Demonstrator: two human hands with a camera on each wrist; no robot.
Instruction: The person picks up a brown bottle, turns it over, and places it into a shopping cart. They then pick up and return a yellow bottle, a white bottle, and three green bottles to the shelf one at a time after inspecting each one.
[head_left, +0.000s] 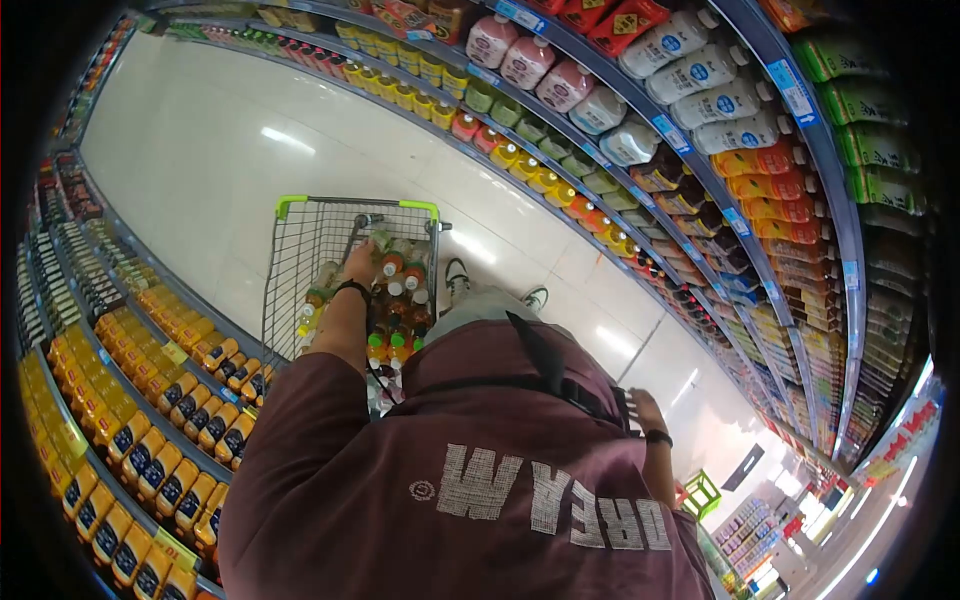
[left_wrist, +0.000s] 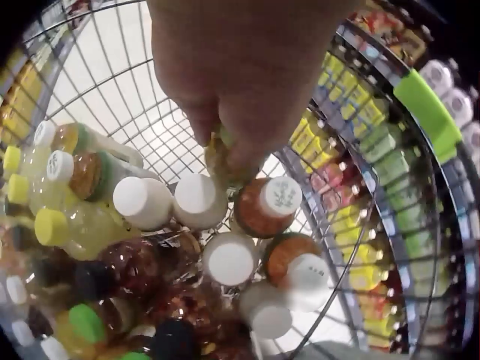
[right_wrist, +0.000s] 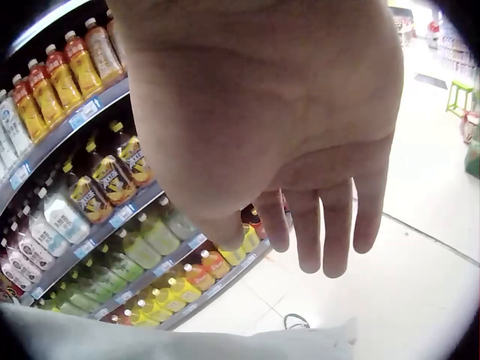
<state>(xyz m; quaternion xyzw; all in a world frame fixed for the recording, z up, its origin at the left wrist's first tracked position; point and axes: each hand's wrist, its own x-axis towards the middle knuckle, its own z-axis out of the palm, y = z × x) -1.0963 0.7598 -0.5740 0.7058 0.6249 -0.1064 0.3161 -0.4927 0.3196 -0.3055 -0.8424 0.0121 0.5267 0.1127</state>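
Note:
My left hand (head_left: 360,264) reaches down into a wire shopping cart (head_left: 283,262) with green corner pieces. In the left wrist view its fingers and thumb (left_wrist: 232,105) grip a drink bottle with yellow-green showing between them (left_wrist: 218,159); the hand hides most of this bottle. White-capped bottles (left_wrist: 199,199) stand right below the fingers. Around them are yellow-capped bottles (left_wrist: 52,227), dark-drink bottles and a green-capped one (left_wrist: 88,322). My right hand (right_wrist: 277,120) hangs at my side with fingers extended, holding nothing.
Shelves of bottled drinks (head_left: 560,85) line one side of the aisle. Opposite, another shelf holds rows of orange-yellow bottles (head_left: 150,465). Pale tiled floor (head_left: 200,130) runs between them. A green stool (right_wrist: 460,97) stands farther off.

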